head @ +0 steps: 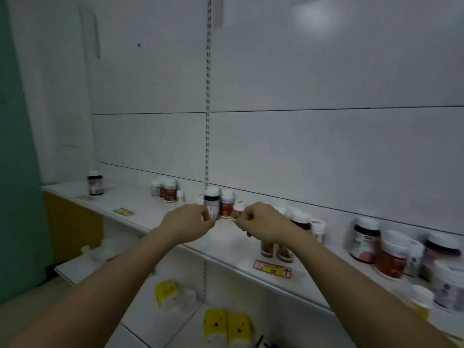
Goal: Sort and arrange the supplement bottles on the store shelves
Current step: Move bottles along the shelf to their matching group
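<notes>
Up close, the fingers [209, 217] of the left hand [187, 222] are curled in and pinched at the lower part of a dark bottle [212, 203] with a white cap, though blur hides whether they truly grip it or only touch it. The right hand [263, 222] has its fingers [239, 218] closed around a small white-capped bottle [238, 209], which stands just beside a red-labelled bottle [226, 205]. These three bottles form a tight cluster at the middle of the white shelf [140, 209], right below the slotted metal upright [207, 121] on the back panel.

Both bare forearms reach in from the lower corners. Under the right wrist stand two amber bottles [276, 249], and in front of them a red and yellow price tag [273, 268] sits on the shelf edge. Further right is a crowd of larger bottles [391, 257], dark and red-labelled, all too blurred to read. To the left, a small group of bottles [167, 190] stands near the back panel, and well apart from it a lone dark bottle [95, 183] stands at the far left end. Two small tags [123, 211] lie flat on the shelf's front part.

On the lower shelf sit yellow packages [226, 325], also soft with blur.
</notes>
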`<state>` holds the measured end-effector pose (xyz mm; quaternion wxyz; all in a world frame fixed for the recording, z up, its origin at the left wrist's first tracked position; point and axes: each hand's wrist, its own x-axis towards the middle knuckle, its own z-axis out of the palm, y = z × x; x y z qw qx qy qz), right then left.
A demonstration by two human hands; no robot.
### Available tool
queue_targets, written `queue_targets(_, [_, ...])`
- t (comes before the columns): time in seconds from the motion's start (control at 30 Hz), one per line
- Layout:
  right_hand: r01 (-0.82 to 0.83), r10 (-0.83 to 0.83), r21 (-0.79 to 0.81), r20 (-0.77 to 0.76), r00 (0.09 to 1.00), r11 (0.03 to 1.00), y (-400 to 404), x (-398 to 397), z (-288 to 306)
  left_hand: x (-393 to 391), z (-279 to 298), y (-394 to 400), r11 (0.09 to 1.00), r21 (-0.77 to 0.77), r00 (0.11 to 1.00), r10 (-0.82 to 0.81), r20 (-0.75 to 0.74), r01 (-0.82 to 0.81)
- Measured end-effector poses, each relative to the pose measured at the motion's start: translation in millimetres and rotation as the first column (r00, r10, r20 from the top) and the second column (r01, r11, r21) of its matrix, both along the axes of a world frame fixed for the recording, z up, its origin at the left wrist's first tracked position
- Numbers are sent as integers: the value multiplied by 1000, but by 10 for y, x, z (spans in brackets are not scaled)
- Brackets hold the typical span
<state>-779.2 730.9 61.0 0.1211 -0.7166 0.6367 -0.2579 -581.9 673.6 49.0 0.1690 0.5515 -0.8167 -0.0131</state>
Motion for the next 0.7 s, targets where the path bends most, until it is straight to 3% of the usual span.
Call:
queue_targets(0.23, [-62,70,48,-187,980,997,-845,1622,-18,1510,-55,-495,994,25,989,111,-98,-109])
queue_targets(0.37, [-60,76,75,-232,970,995,-1296,2312,-73,2154,-116,-784,991,38,989,132,-67,-130])
queue_targets(0.7, [-13,43,132,-228,973,991,-2643,2778,-297,2860,-162,-2081,990,31,990,137,10,-138])
